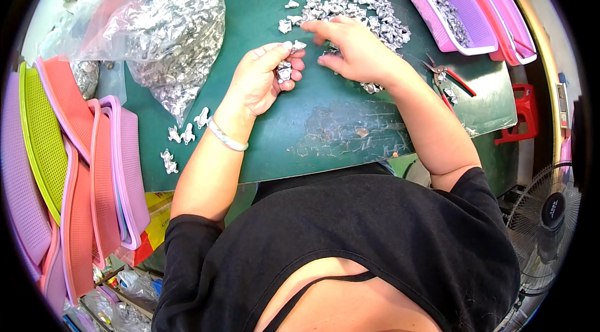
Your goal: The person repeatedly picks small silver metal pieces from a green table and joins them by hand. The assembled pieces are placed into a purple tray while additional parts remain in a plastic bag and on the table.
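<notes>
Silver parts [284,72]: clamped in left hand [265,74]; heaped toward far edge of table [262,151], presumably for reach by right hand [350,49], spread apart.

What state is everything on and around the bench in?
Left hand: curled, holding small metal pieces
Right hand: thumb and fingers apart, holding nothing visible
Metal pile: loose, spread out
Clear bag: bulging with metal pieces
Purple basket: partly filled
Pliers: lying down, red handles spread
Left-side baskets: nested, tipped sideways
Green tabletop: scuffed near the person
Fan: can't tell if running
</notes>
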Tool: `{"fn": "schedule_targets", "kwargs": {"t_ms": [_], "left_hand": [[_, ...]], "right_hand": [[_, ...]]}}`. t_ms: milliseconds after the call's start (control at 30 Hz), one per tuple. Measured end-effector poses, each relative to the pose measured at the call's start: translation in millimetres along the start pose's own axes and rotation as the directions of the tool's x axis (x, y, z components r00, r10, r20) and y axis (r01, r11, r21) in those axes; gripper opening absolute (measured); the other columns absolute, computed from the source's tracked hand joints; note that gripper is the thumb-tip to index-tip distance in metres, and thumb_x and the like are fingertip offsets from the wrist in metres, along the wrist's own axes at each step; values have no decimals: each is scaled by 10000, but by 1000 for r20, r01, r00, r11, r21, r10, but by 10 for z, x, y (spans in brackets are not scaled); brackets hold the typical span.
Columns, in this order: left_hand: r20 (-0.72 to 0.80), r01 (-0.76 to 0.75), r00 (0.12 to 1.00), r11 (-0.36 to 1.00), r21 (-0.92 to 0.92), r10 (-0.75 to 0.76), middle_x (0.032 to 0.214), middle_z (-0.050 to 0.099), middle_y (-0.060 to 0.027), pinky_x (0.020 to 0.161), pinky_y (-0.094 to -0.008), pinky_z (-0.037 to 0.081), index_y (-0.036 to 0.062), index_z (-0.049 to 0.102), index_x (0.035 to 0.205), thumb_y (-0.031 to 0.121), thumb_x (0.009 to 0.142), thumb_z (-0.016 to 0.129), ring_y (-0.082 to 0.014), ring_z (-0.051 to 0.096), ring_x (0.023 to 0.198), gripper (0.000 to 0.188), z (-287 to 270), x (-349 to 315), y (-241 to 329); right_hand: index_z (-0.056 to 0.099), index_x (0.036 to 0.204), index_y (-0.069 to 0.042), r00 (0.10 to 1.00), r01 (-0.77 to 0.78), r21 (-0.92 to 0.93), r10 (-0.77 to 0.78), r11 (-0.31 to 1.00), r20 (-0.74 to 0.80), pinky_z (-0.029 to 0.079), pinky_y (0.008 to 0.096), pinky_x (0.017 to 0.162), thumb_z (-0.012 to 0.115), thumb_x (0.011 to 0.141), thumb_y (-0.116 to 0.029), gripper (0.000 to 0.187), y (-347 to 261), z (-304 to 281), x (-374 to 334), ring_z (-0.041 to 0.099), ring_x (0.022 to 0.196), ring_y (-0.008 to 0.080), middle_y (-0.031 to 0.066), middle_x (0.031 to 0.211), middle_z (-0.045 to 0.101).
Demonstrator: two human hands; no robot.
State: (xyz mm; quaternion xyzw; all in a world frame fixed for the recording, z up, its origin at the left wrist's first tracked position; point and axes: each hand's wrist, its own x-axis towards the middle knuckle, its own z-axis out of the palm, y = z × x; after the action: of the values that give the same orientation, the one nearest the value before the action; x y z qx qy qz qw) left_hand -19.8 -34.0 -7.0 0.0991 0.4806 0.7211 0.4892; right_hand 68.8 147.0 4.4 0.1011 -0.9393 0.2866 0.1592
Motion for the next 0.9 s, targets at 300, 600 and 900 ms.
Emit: {"fn": "schedule_targets", "kwargs": {"t_ms": [300, 600, 900], "left_hand": [[-8, -15, 1000, 999, 28, 16, 709, 572, -40, 464, -175, 410, -1, 590, 903, 156, 871, 525, -93, 533, 580, 173, 23, -12, -1], [34, -35, 999, 997, 66, 33, 728, 588, -35, 499, -198, 433, 38, 592, 877, 156, 858, 554, -91, 549, 605, 126, 1, -4, -10], [31, -34, 999, 996, 79, 31, 734, 591, -37, 509, -200, 438, 46, 579, 883, 163, 860, 559, -92, 556, 619, 121, 2, -5, -16]], "right_hand": [[522, 1125, -75, 998, 12, -129, -3, 992, 69, 395, 356, 761, 591, 659, 7, 479, -5, 35, -7, 524, 778, 215, 26, 741, 572], [551, 1074, -50, 999, 32, -50, -31, 998, 27, 412, 351, 726, 580, 679, 18, 402, -2, 38, 9, 534, 751, 229, 44, 718, 575], [551, 1077, -58, 1000, 18, 25, -18, 1000, -10, 426, 345, 702, 573, 706, 15, 379, 5, 54, 11, 541, 717, 233, 58, 717, 573]]}}
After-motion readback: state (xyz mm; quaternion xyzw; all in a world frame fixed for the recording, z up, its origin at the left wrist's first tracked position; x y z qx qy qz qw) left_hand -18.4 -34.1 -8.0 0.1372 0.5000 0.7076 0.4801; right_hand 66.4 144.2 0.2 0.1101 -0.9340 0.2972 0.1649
